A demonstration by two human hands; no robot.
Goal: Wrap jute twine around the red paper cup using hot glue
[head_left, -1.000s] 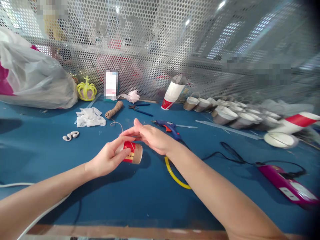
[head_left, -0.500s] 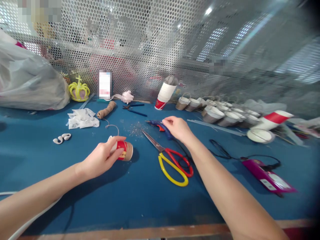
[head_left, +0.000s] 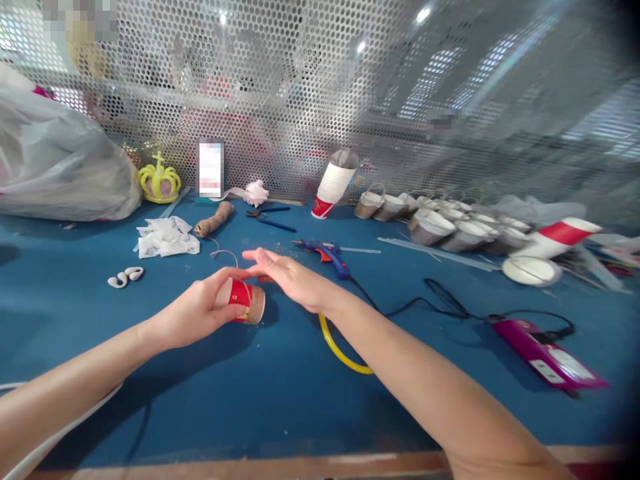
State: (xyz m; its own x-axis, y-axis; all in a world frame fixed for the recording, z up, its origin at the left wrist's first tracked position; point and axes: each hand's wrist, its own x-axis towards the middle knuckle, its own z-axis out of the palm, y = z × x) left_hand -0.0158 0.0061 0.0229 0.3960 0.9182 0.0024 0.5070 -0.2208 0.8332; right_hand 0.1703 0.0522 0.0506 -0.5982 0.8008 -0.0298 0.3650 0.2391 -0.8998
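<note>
My left hand (head_left: 203, 308) is closed around a red and white paper cup (head_left: 241, 293) lying on its side, twine wound around its right end. A strand of twine runs from the cup area back to a twine roll (head_left: 215, 220). My right hand (head_left: 290, 277) reaches across to the cup, fingers stretched out beside my left fingertips; whether they touch the strand I cannot tell. Behind that hand a blue hot glue gun (head_left: 327, 257) lies on the table. Under my right forearm is a pair of scissors, only its yellow handle (head_left: 345, 353) showing.
Pliers (head_left: 270, 218), white crumpled sheets (head_left: 167, 237) and a yellow crown (head_left: 159, 180) lie toward the back. A cup stack (head_left: 335, 181) leans near the mesh. Several small buckets (head_left: 430, 227) sit back right. A purple power strip (head_left: 547, 357) with a black cord lies right.
My right hand has let go of the glue gun, now lying on the table, and moved left to the cup. My left hand keeps holding the cup. The right forearm now covers most of the scissors.
</note>
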